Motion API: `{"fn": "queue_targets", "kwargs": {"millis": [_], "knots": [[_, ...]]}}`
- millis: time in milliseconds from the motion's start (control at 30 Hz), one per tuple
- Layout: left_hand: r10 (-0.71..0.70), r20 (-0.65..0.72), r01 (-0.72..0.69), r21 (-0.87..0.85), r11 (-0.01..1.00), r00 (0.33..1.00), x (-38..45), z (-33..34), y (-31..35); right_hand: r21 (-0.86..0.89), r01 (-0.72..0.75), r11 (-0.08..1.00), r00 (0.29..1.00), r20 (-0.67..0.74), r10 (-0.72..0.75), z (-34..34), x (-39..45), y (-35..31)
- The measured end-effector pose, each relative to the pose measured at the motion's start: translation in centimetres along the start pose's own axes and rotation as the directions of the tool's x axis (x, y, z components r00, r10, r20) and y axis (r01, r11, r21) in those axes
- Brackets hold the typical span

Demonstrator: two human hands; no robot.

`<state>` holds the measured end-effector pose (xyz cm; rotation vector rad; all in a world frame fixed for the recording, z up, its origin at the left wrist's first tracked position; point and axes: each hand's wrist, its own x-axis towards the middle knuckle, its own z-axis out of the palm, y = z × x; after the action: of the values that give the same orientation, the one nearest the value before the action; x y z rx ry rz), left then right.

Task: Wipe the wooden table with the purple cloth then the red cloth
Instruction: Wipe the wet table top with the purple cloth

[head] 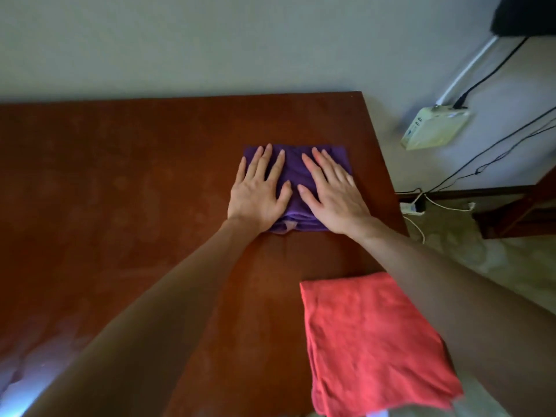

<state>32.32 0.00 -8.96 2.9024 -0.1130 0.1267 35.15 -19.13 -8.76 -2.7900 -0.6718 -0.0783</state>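
Observation:
A folded purple cloth [293, 173] lies on the dark reddish wooden table [120, 191] near its right edge. My left hand [258, 191] lies flat on the cloth's left part, fingers spread. My right hand [334, 191] presses flat on its right part, fingers also apart. Both palms cover much of the cloth. A red cloth [373, 341] lies folded at the table's near right corner, partly under my right forearm and hanging a little over the edge.
The table's far edge meets a pale wall. To the right, off the table, a white box with cables [436, 127] sits on the floor, near a power strip [412, 207] and dark wooden furniture [511, 212].

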Motion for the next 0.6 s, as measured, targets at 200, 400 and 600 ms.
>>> {"fn": "queue_targets", "kwargs": {"millis": [200,400,600], "knots": [[0.025,0.005,-0.025,-0.032,0.999,1.000,-4.1,1.0,5.5,0.005,0.008,1.000,1.000,-0.022,-0.008,-1.0,-6.2,2.7],[0.025,-0.030,-0.025,-0.024,0.999,0.999,-5.4,1.7,7.0,-0.002,0.028,1.000,0.998,-0.059,-0.028,-1.1,-8.2,3.9],[0.057,-0.038,-0.059,-0.048,0.997,0.998,-1.5,1.7,6.7,0.003,0.060,0.998,0.997,-0.050,-0.059,-1.3,-5.0,6.2]]}}
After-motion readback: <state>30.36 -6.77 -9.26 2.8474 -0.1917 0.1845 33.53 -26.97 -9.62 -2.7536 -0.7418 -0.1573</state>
